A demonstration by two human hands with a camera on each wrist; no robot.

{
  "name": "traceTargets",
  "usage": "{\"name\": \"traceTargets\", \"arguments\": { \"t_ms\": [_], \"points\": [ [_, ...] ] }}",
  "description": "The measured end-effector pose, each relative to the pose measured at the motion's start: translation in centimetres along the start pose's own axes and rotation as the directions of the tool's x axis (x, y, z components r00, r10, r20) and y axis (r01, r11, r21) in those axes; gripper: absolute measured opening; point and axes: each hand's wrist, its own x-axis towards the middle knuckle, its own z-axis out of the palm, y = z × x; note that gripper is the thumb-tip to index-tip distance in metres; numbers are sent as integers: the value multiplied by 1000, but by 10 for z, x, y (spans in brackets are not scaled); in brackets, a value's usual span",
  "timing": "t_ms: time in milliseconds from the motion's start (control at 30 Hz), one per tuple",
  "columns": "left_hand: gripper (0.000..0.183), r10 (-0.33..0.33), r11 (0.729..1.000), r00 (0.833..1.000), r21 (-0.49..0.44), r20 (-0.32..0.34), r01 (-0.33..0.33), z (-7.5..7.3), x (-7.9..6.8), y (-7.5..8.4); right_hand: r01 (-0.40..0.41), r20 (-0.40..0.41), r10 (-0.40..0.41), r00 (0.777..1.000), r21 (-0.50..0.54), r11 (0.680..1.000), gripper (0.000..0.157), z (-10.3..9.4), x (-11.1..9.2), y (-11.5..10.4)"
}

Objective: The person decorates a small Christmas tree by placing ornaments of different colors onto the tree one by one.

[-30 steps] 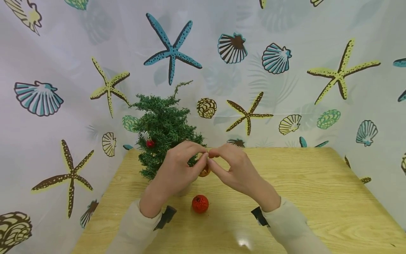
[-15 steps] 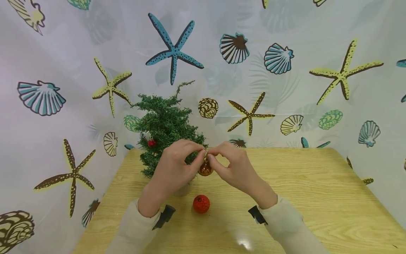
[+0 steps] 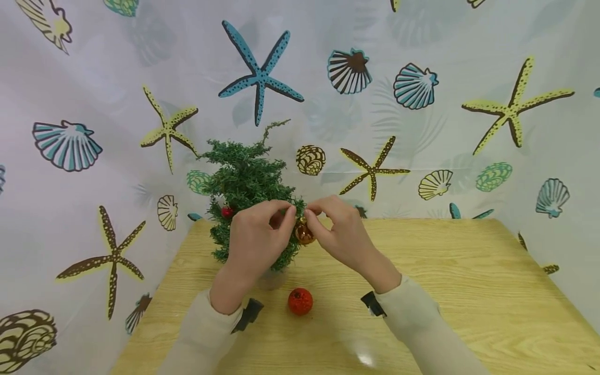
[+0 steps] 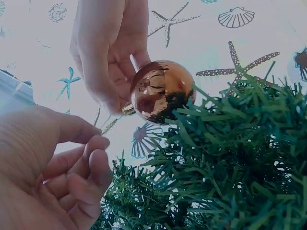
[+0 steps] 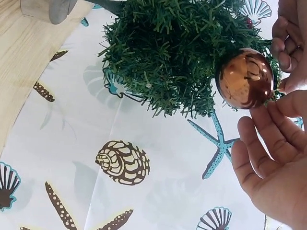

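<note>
The left hand [image 4: 29, 160] pinches a thin strand [image 4: 109, 126] beside a copper bauble [image 4: 163, 91] near green branches [image 4: 230, 153].

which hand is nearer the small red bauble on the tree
Left: left hand just right of the small red bauble; right hand farther right, beside the copper bauble.

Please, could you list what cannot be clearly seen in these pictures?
Head view: the left hand hides part of the tree.
Head view: how the small red bauble hangs is too small to tell.
Left wrist view: the gold bauble covers part of the right hand.
Right wrist view: the top edge cuts off the tree's base.
</note>
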Motion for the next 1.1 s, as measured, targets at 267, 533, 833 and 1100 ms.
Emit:
{"name": "traceTargets", "arguments": {
  "t_ms": [267,533,833,1100],
  "points": [
    [17,-69,994,993,79,-91,76,1,9,-1,-79,56,80,995,-15,997,12,5,19,0],
    [19,-74,988,986,123,-147,93,4,13,-2,-88,89,92,992,-50,995,13,10,31,3],
    [21,-94,975,978,180,-189,128,4,17,-4,-107,92,112,989,-55,993,15,11,38,4],
    [22,-115,969,973,192,-201,154,4,18,-4,-129,97,135,986,-65,990,16,14,42,5]
  ]
}}
